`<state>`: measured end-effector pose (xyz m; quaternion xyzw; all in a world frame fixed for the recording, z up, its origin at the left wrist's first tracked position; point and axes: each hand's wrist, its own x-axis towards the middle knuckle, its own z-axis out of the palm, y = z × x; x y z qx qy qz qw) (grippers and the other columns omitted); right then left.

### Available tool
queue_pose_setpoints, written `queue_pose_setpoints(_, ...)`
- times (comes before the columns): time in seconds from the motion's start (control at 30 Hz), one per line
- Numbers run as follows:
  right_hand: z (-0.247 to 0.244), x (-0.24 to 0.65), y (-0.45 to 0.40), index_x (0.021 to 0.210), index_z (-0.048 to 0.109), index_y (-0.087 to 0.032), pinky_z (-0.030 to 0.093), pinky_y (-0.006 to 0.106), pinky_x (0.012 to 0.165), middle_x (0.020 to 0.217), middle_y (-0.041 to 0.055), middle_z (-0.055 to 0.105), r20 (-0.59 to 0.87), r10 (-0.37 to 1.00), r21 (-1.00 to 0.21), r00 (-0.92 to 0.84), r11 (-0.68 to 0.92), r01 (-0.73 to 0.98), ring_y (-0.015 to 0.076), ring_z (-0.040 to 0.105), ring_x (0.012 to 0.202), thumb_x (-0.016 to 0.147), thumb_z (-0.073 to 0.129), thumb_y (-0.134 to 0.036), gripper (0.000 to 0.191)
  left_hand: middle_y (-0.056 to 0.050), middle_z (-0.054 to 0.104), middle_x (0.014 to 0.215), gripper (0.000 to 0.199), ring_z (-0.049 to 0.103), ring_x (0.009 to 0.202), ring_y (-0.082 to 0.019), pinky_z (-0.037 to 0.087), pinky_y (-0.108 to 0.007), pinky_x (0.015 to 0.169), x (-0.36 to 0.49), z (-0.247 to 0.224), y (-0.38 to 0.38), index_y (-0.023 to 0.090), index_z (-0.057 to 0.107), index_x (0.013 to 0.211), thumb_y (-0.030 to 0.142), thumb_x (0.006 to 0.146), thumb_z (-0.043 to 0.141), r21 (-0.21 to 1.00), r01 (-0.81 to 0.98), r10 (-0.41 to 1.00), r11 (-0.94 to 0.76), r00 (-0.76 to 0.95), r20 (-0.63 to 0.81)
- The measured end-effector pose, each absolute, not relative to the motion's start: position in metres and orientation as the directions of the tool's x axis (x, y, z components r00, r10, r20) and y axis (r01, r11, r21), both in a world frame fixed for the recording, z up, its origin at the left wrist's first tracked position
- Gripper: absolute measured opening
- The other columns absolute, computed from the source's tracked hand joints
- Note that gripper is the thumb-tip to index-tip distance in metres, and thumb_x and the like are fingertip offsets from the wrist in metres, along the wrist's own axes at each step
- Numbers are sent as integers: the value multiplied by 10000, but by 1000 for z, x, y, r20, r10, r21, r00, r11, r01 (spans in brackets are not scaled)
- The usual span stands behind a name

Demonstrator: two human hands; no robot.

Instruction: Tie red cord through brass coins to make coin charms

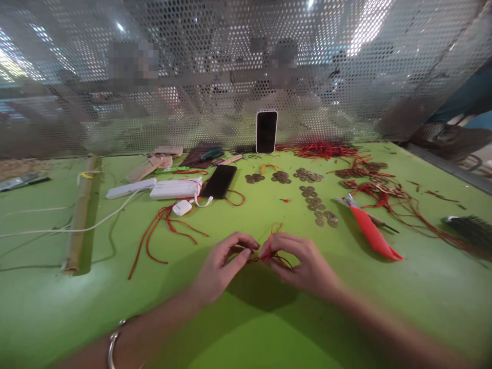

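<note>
Near the middle of the green table (184,318), my two hands meet fingertip to fingertip. My left hand (226,264) pinches one end of a small dark piece with thumb and finger. My right hand (298,259) is closed on a thin red cord (270,242), whose loose ends stick up above the fingers and trail beside them. What sits between the fingertips is too small to make out. Beyond the right hand lie groups of round coins with holes (315,205). Red cords (148,236) are spread on the table beyond the left hand.
A phone (266,132) stands upright against the perforated metal screen (215,102). Another phone (220,181) lies by a white power strip (175,188). A bamboo tube (80,220) is at left. Red-handled scissors (371,233), tangled red cords (325,149) and a brush (471,233) are at right.
</note>
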<state>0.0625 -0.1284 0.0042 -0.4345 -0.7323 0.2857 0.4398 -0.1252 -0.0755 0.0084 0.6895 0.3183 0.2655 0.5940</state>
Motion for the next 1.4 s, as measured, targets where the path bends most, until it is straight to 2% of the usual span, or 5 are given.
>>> queue_pose_setpoints(0.4, 2, 72, -124, 865, 651, -215, 494, 273, 746, 914, 49, 553, 451, 840, -754, -302, 539, 376, 153, 585, 857, 837, 565, -147, 113, -15, 583, 731, 196, 553, 666, -118, 457, -251, 657, -120, 6, -74, 150, 586, 840, 316, 772, 666, 958, 16, 595, 286, 780, -191)
queue_pose_setpoints(0.7, 7, 71, -126, 991, 550, -201, 462, 330, 797, 972, 71, 557, 411, 905, -770, -111, 410, 489, 198, 537, 920, 785, 526, -118, 223, 5, 576, 709, 176, 543, 658, -111, 452, -239, 648, -120, 3, -74, 159, 587, 848, 329, 809, 609, 982, 57, 702, 179, 692, -168)
queue_pose_setpoints(0.8, 11, 70, -128, 815, 546, -184, 455, 288, 659, 775, 30, 567, 296, 950, -832, -104, 310, 460, 162, 538, 722, 808, 516, -180, 31, 6, 589, 714, 155, 550, 675, -112, 451, -233, 660, -122, 4, -75, 160, 595, 865, 310, 826, 590, 990, 89, 743, 114, 653, -144)
queue_pose_setpoints(0.97, 10, 62, -130, 746, 611, -165, 461, 263, 595, 674, 20, 621, 74, 985, -894, -154, 134, 428, 149, 579, 635, 816, 573, -326, 179, -17, 623, 799, 151, 579, 782, -141, 457, -231, 697, -122, 7, -80, 167, 619, 885, 304, 841, 575, 984, 172, 777, -40, 624, -78)
queue_pose_setpoints(1.4, -3, 56, -130, 765, 657, -165, 493, 259, 620, 727, 37, 683, 25, 998, -928, -57, 45, 369, 154, 622, 667, 812, 591, -333, 186, -18, 657, 889, 156, 617, 847, -149, 495, -247, 779, -123, 4, -77, 179, 614, 896, 297, 796, 636, 961, 243, 821, -132, 570, -32)
